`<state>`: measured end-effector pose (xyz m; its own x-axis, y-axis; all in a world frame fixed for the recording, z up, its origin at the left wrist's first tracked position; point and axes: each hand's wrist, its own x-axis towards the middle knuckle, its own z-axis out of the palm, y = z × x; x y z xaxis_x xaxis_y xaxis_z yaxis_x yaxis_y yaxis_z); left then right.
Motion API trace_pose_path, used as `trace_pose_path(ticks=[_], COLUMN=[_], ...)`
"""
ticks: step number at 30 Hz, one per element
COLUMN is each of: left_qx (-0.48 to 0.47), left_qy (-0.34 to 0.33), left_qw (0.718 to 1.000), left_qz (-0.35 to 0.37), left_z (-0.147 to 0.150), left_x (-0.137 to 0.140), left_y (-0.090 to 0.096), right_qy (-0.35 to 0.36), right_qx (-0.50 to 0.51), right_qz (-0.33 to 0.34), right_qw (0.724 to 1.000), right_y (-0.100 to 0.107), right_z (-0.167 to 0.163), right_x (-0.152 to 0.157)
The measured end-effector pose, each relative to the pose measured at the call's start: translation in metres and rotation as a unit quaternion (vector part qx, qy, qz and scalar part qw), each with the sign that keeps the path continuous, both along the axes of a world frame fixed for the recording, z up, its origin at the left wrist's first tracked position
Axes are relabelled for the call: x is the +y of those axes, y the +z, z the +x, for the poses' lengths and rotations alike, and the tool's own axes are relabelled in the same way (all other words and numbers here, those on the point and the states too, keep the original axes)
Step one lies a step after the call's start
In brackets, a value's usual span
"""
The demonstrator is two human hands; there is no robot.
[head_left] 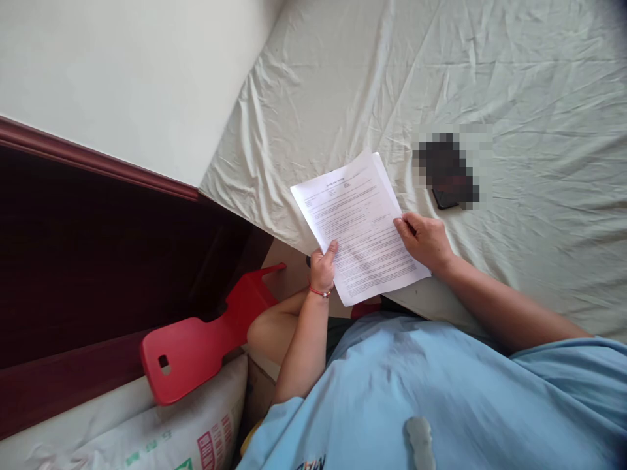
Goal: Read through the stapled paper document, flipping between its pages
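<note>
Printed sheets of paper, at least two in a slightly fanned stack, are held up in front of me near the edge of the cloth-covered surface. My left hand grips their left edge, its thumb on top and the other fingers hidden behind. On the right edge, my right hand pinches the sheets between thumb and curled fingers. Small lines of text cover the top page, too fine to read. A red string bracelet circles my left wrist.
A pale, wrinkled cloth covers the large surface ahead. On it, to the right, lies a dark, flat object, mostly pixelated. A red plastic chair stands at left, beside a white printed sack and a dark wooden panel.
</note>
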<state>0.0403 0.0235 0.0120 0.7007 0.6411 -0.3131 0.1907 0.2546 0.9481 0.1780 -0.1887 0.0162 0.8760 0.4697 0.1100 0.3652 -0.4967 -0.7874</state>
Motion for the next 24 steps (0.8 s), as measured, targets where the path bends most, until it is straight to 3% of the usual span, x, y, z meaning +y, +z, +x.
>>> trace_pose_path(ticks=[8, 11, 16, 24], left_qx=[-0.003, 0.001, 0.047, 0.034], left_qy=[-0.006, 0.003, 0.017, 0.003], left_qw=[1.0, 1.0, 0.998, 0.999], left_qz=[0.003, 0.002, -0.025, -0.021], left_z=[-0.002, -0.003, -0.003, -0.003], left_x=[0.002, 0.002, 0.001, -0.001], left_y=[-0.006, -0.007, -0.007, -0.003], right_qy=[0.017, 0.088, 0.289, 0.404], right_qx=[0.034, 0.072, 0.175, 0.339], right_qz=[0.049, 0.117, 0.233, 0.286], right_qw=[0.998, 0.987, 0.912, 0.8], right_y=[0.014, 0.018, 0.021, 0.003], right_z=[-0.003, -0.001, 0.002, 0.0], right_x=[-0.005, -0.007, -0.009, -0.012])
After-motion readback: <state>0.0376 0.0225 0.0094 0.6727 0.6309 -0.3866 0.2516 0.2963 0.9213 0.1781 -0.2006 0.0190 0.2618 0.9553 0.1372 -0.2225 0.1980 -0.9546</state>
